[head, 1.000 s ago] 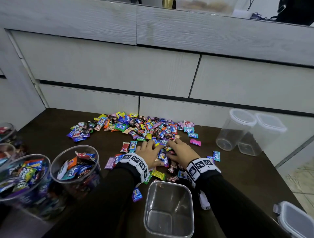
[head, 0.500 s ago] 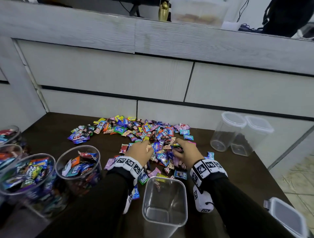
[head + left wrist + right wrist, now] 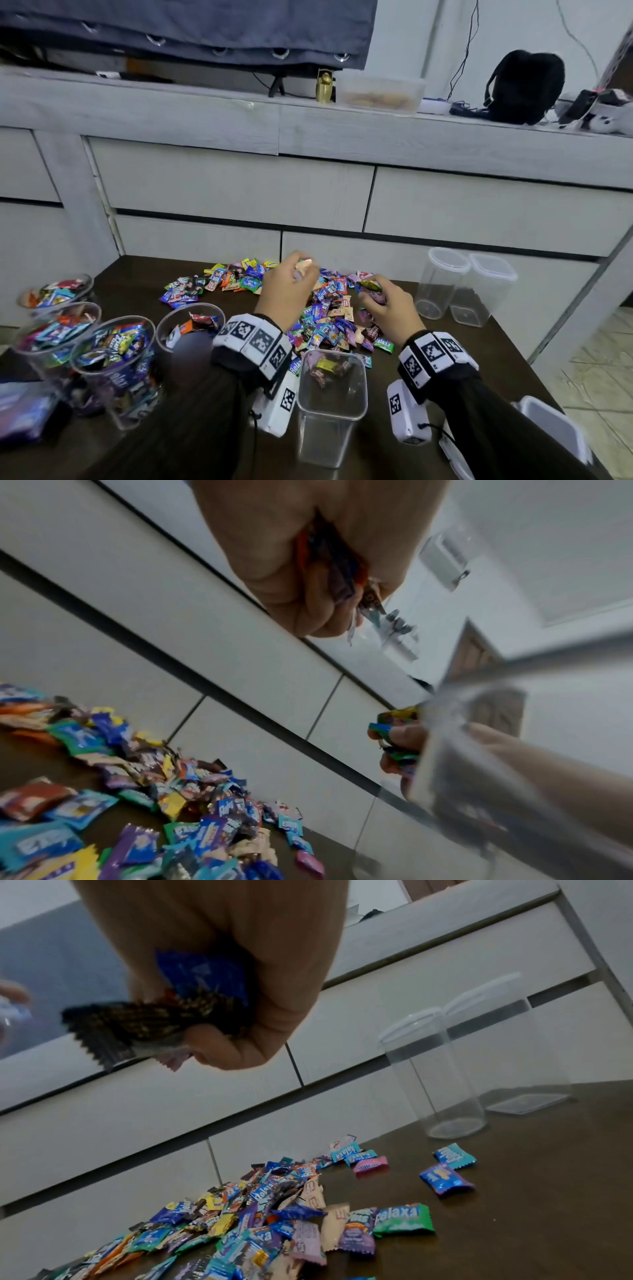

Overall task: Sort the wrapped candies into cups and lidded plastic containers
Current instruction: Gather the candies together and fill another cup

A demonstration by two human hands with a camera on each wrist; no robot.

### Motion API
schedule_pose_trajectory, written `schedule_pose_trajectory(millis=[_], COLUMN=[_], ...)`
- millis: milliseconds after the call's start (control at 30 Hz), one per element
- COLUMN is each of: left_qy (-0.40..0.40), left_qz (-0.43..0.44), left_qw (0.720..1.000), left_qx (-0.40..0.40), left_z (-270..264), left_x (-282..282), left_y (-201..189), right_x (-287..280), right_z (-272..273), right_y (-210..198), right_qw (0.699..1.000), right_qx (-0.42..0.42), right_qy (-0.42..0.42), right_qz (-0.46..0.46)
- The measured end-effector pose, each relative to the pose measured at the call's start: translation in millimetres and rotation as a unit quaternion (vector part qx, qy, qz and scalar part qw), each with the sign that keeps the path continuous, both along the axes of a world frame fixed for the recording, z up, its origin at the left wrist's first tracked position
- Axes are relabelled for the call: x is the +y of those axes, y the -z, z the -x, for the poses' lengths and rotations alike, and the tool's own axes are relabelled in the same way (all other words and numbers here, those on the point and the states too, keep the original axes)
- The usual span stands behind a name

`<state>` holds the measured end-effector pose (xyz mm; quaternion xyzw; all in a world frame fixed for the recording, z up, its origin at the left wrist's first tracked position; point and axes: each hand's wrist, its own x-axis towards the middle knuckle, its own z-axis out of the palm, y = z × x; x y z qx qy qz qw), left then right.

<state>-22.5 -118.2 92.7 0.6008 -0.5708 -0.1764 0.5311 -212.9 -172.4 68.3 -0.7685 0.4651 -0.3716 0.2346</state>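
A heap of mixed wrapped candies (image 3: 325, 308) lies on the dark table (image 3: 513, 349). My left hand (image 3: 301, 270) is raised over the heap's far side and grips a bunch of candies (image 3: 339, 569) in its curled fingers. My right hand (image 3: 373, 294) hovers over the heap's right side and clutches a handful of candies (image 3: 192, 996), a dark wrapper (image 3: 130, 1026) sticking out. An open square clear container (image 3: 332, 407) stands between my wrists at the near edge, with a few candies in it.
Several clear cups holding candies (image 3: 190, 329) (image 3: 113, 346) (image 3: 58, 329) stand at the left. Two lidded clear containers (image 3: 442, 284) (image 3: 486, 291) stand empty at the right. Another white-lidded container (image 3: 555, 428) sits at the near right corner. Grey drawer fronts (image 3: 239, 192) rise behind the table.
Both hands have closed on candies and lifted off the heap, the left hand moving farther back. The head view has tilted upward.
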Motion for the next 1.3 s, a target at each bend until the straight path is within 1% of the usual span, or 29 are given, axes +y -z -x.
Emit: schedule_pose_trajectory(millis=[67, 167, 300, 433, 567, 667, 767, 800, 933, 1033, 1100, 1167, 1300], left_qy=[0.041, 0.094, 0.156, 0.196, 0.202, 0.212, 0.219, 0.222, 0.237, 0.216, 0.202, 0.2, 0.197], left_qz=[0.011, 0.015, 0.015, 0.025, 0.012, -0.002, 0.002, 0.0, -0.022, 0.0, 0.011, 0.011, -0.005], left_qw=[0.999, 0.993, 0.973, 0.956, 0.953, 0.943, 0.935, 0.929, 0.887, 0.864, 0.848, 0.845, 0.867], left_qx=[-0.014, -0.068, -0.168, -0.216, -0.226, -0.257, -0.279, -0.296, -0.395, -0.455, -0.49, -0.496, -0.459], left_z=[13, 30, 42, 46, 45, 46, 45, 44, 44, 44, 43, 42, 42], left_x=[17, 41, 60, 73, 77, 78, 79, 78, 78, 79, 80, 80, 82], left_y=[-8, -9, 3, 17, 22, 22, 23, 23, 20, 16, 15, 14, 11], right_x=[8, 17, 26, 34, 39, 41, 44, 44, 45, 46, 46, 45, 45], right_z=[0, 0, 0, 1, 3, 3, 4, 4, 6, 9, 10, 10, 10], right_y=[-5, -10, -12, -12, -12, -12, -10, -10, -10, -12, -13, -14, -14], right_qw=[1.0, 1.0, 1.0, 0.999, 0.999, 0.999, 0.999, 0.999, 0.999, 0.999, 0.999, 0.999, 0.999], right_qx=[-0.017, -0.024, -0.014, -0.003, -0.006, -0.001, 0.0, 0.0, 0.003, -0.017, -0.017, -0.012, -0.012], right_qy=[-0.002, -0.002, 0.011, 0.011, 0.008, 0.011, 0.011, 0.01, 0.015, 0.01, 0.013, 0.018, 0.018], right_qz=[0.005, 0.013, 0.017, 0.032, 0.044, 0.049, 0.048, 0.047, 0.046, 0.035, 0.033, 0.034, 0.036])
